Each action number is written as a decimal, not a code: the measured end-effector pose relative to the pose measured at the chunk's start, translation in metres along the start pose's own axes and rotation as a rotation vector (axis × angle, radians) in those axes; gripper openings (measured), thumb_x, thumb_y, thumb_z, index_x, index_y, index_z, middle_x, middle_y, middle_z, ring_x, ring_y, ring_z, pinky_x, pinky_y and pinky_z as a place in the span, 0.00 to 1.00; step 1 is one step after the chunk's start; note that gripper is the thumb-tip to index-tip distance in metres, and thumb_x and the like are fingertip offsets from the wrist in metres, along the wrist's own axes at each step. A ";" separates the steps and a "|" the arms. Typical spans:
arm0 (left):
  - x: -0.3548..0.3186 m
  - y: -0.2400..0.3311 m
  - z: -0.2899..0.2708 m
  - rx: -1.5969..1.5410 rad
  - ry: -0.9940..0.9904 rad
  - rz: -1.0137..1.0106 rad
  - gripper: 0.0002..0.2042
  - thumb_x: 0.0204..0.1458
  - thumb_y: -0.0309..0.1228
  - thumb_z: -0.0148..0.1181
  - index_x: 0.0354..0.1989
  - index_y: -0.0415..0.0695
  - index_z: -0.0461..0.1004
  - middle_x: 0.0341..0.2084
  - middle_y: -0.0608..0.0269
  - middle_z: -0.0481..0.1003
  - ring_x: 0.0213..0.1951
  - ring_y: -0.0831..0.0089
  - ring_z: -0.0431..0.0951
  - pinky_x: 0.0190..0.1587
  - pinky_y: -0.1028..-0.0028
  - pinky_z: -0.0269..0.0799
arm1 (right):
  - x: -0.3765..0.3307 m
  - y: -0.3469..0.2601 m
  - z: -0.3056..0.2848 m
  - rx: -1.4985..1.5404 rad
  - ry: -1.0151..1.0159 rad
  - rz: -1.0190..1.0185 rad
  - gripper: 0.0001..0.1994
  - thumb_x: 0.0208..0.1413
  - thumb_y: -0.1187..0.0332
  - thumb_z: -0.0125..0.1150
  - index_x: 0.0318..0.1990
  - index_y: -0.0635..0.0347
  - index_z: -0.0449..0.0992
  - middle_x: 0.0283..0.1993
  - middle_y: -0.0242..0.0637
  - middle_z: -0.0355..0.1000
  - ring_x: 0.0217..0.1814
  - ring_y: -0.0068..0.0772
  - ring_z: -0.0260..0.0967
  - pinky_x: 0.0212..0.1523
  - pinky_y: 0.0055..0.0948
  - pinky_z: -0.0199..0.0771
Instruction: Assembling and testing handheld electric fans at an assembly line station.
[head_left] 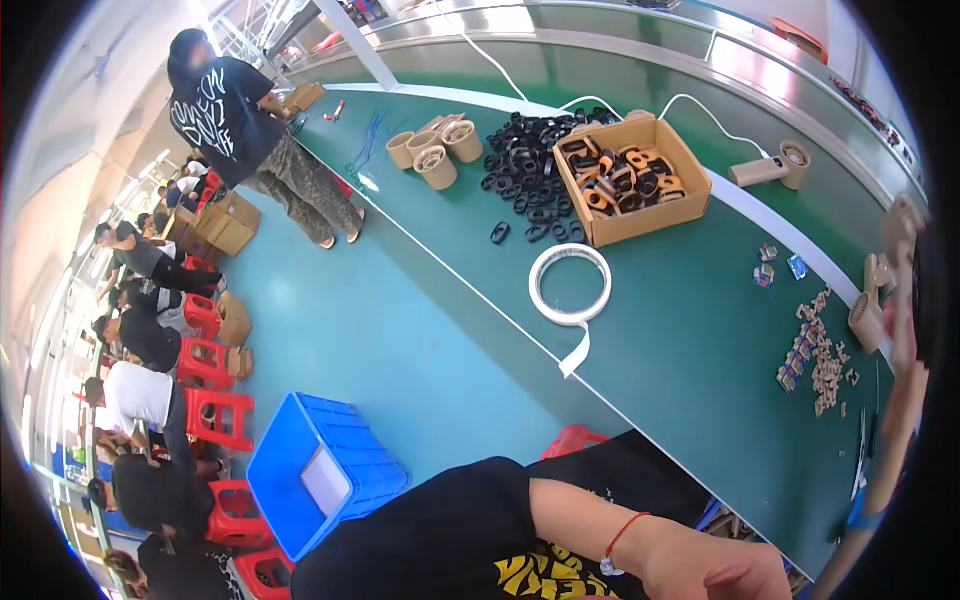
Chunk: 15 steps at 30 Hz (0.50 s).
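Note:
My left hand (722, 572) is at the lower edge, beside the near edge of the green table (680, 330). A red string bracelet circles its wrist, and the picture's edge cuts off its fingers. My right arm reaches up along the right rim, with a blue band at the wrist end. Of my right hand (903, 325) only a dim, distorted part shows, next to beige fan housings (868, 318); its fingers cannot be made out. Close by on the table lie small beige plastic pieces (828, 372) and small colourful components (797, 358).
A cardboard box (640, 215) holds orange-and-black parts beside a heap of black oval rings (525, 165). A white tape roll (570, 285) lies nearby. Several beige cylindrical housings (435, 167) stand farther off. A blue crate (365, 470) sits on the floor. A person (235, 120) stands at the table's far end.

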<state>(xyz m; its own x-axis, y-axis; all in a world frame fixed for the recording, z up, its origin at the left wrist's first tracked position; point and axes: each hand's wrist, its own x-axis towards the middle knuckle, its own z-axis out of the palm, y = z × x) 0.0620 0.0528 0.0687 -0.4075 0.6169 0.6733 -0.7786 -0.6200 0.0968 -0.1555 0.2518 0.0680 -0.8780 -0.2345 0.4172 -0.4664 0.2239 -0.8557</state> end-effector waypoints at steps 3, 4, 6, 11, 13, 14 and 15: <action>0.000 -0.007 -0.006 -0.034 0.036 -0.081 0.29 0.46 0.40 0.72 0.47 0.28 0.68 0.41 0.56 0.75 0.39 0.76 0.73 0.40 0.79 0.69 | -0.061 -0.019 0.041 0.047 -0.217 0.198 0.38 0.53 0.44 0.55 0.66 0.58 0.57 0.42 0.41 0.72 0.41 0.20 0.71 0.36 0.16 0.68; 0.000 -0.010 -0.013 0.024 0.052 -0.050 0.29 0.47 0.41 0.71 0.46 0.28 0.69 0.39 0.57 0.74 0.38 0.76 0.73 0.39 0.79 0.68 | -0.075 -0.024 0.076 0.247 -0.136 0.273 0.43 0.49 0.42 0.58 0.68 0.61 0.54 0.50 0.44 0.69 0.42 0.24 0.73 0.36 0.17 0.71; 0.004 -0.019 -0.012 0.021 0.004 -0.067 0.28 0.47 0.42 0.71 0.45 0.29 0.69 0.38 0.58 0.74 0.37 0.76 0.73 0.38 0.79 0.68 | -0.094 -0.017 0.085 0.533 -0.306 0.448 0.42 0.48 0.53 0.65 0.67 0.65 0.54 0.55 0.47 0.68 0.46 0.30 0.74 0.41 0.23 0.75; 0.027 -0.037 -0.019 -0.081 -0.005 -0.086 0.25 0.49 0.44 0.68 0.39 0.32 0.70 0.30 0.64 0.69 0.32 0.76 0.69 0.35 0.78 0.64 | -0.084 -0.010 0.110 0.730 -0.653 0.620 0.29 0.45 0.69 0.66 0.56 0.59 0.61 0.40 0.36 0.66 0.40 0.33 0.75 0.39 0.28 0.76; 0.036 -0.048 -0.032 -0.146 -0.056 -0.111 0.23 0.50 0.43 0.68 0.38 0.32 0.70 0.28 0.65 0.68 0.30 0.77 0.68 0.34 0.79 0.63 | -0.079 -0.005 0.115 0.809 -0.678 0.658 0.28 0.46 0.73 0.62 0.56 0.59 0.60 0.41 0.36 0.64 0.36 0.32 0.74 0.35 0.28 0.75; 0.041 -0.053 -0.041 -0.160 -0.096 -0.121 0.22 0.51 0.43 0.67 0.37 0.33 0.70 0.27 0.66 0.67 0.29 0.78 0.66 0.33 0.79 0.61 | -0.078 -0.002 0.116 0.860 -0.689 0.693 0.29 0.46 0.74 0.62 0.58 0.60 0.59 0.42 0.36 0.62 0.33 0.30 0.72 0.33 0.28 0.72; 0.044 -0.056 -0.047 -0.193 -0.105 -0.126 0.22 0.51 0.43 0.67 0.37 0.33 0.70 0.27 0.66 0.67 0.29 0.78 0.66 0.33 0.79 0.61 | -0.080 0.002 0.117 0.938 -0.712 0.684 0.30 0.47 0.74 0.62 0.59 0.61 0.58 0.42 0.36 0.62 0.32 0.29 0.70 0.32 0.27 0.71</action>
<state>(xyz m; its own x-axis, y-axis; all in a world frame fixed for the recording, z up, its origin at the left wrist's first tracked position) 0.0650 0.1378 0.0584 -0.2572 0.6235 0.7383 -0.9010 -0.4309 0.0499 -0.0735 0.1599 -0.0032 -0.5240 -0.8339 -0.1732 0.5340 -0.1633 -0.8296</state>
